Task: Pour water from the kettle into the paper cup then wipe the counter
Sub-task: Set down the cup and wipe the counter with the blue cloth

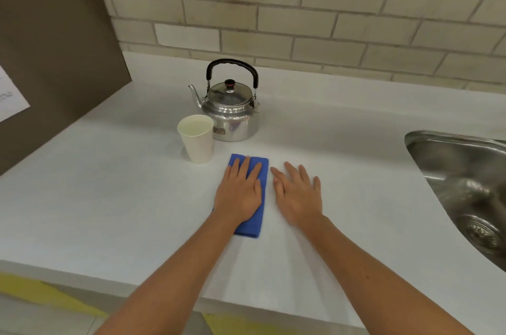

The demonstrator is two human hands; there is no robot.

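Observation:
A steel kettle (232, 110) with a black handle stands on the white counter (109, 198), spout to the left. In front of it, slightly left, a white paper cup (197, 140) stands upright with water in it. A folded blue cloth (256, 221) lies flat on the counter just right of the cup. My left hand (238, 192) presses flat on the cloth, fingers spread. My right hand (298, 193) rests flat on the bare counter right beside the cloth, holding nothing.
A steel sink (465, 187) with a drain is set into the counter at the right. A tiled wall (301, 6) runs along the back. A brown panel (49, 47) with a white paper stands at the left. The counter's front edge is near me.

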